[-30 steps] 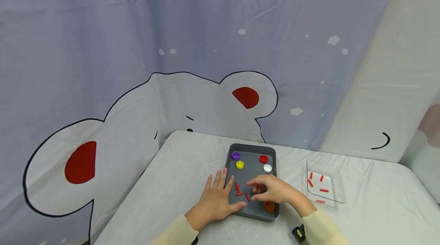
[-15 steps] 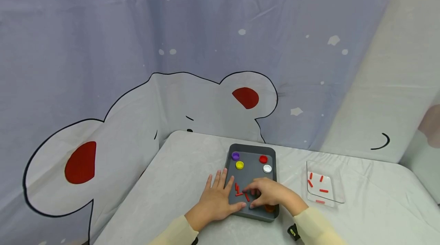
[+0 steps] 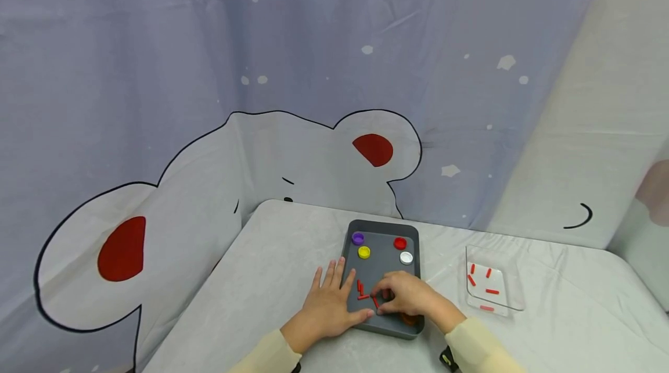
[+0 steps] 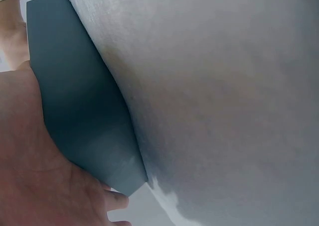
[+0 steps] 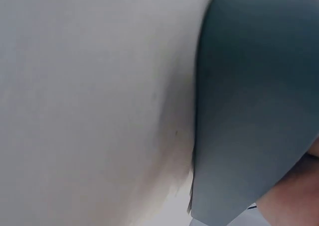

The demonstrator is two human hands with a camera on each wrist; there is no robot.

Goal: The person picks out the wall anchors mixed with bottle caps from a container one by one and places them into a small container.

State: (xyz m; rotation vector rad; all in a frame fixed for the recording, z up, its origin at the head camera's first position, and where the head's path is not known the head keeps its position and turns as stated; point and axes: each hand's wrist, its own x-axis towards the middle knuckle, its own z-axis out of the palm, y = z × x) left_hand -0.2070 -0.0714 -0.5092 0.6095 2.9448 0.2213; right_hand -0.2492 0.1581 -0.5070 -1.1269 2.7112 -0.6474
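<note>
A dark grey tray (image 3: 384,225) lies on the white cloth. My left hand (image 3: 326,306), fingers spread and straight, rests over its left rim; the left wrist view shows the palm (image 4: 40,151) beside the tray's outer wall (image 4: 82,86). My right hand (image 3: 407,294) reaches in over the right rim. Its thumb and index finger pinch a small red stick (image 3: 375,302) by its two ends. Several more red sticks (image 3: 360,289) lie loose just left of it. In the right wrist view the tray wall (image 5: 254,101) hides the fingertips.
Inside the tray's far part sit a purple cap (image 3: 358,238), a yellow cap (image 3: 364,252), a red cap (image 3: 399,243) and a white cap (image 3: 406,257). An orange cap (image 3: 409,319) is partly covered by my right hand. Rightward stands a clear box (image 3: 514,280) with several red sticks.
My right hand has come left and down into the tray, and its thumb and index finger have closed on the red stick. The left hand has stayed in place.
</note>
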